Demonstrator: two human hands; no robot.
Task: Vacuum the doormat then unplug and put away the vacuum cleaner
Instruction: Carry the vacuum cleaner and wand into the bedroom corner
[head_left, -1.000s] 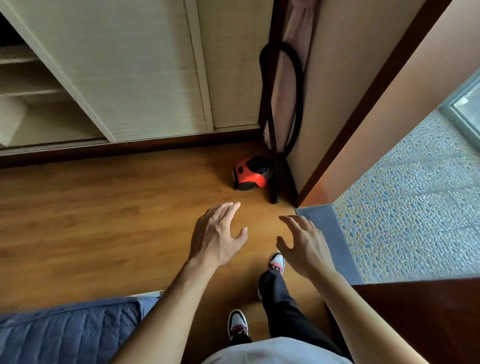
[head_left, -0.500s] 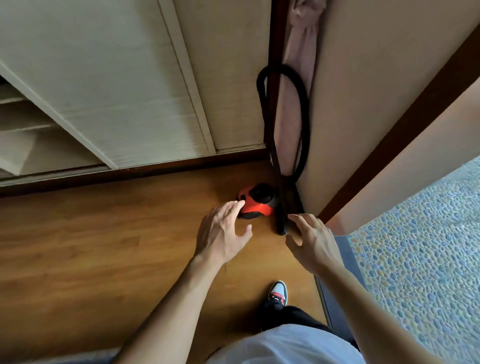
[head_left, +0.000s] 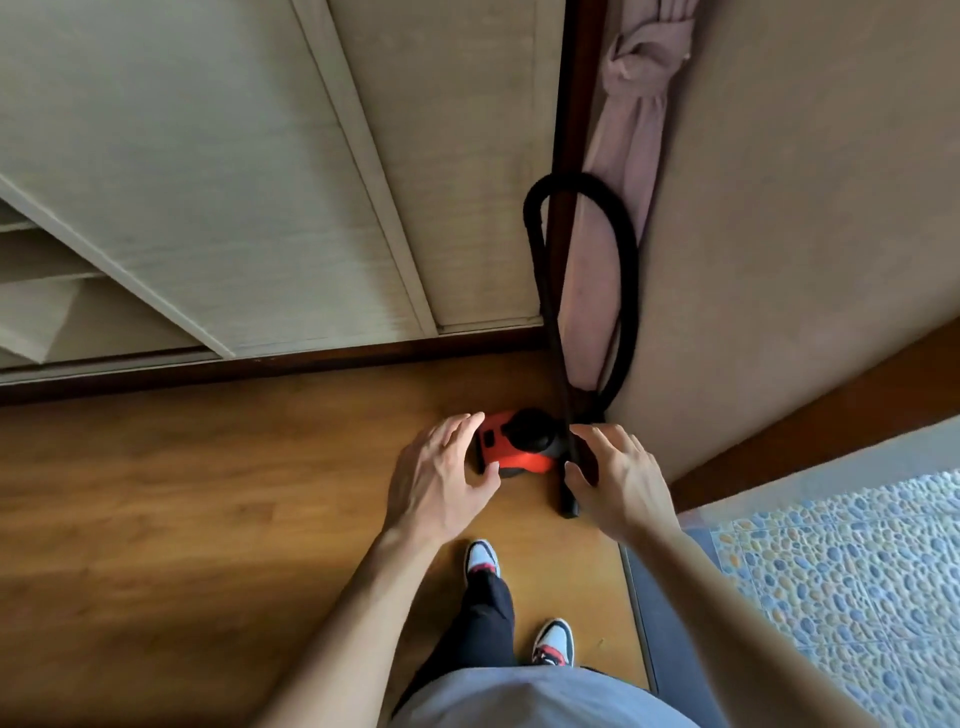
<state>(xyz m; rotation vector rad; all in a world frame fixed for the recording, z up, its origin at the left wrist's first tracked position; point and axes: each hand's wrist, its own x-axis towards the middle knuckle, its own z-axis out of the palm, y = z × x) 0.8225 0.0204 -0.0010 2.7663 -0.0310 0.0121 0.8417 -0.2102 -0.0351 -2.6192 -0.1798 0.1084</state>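
Both hands have closed in since a second ago: left hand (head_left: 441, 475) and right hand (head_left: 621, 478), fingers spread and empty, flank the red vacuum cleaner (head_left: 511, 447) on the floor (head_left: 208, 493).

Left hand (head_left: 441, 475) covered vacuum cleaner (head_left: 514, 449) left end; wand (head_left: 563, 415) base hid behind right hand (head_left: 621, 480).

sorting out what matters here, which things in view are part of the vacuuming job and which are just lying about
Part of the job:
- red vacuum cleaner on the wood floor
- its black hose looped up the wall
- its black wand
- left hand and right hand, both open

Just there:
- pink cloth hanging in the corner
- wardrobe doors
- pebble floor
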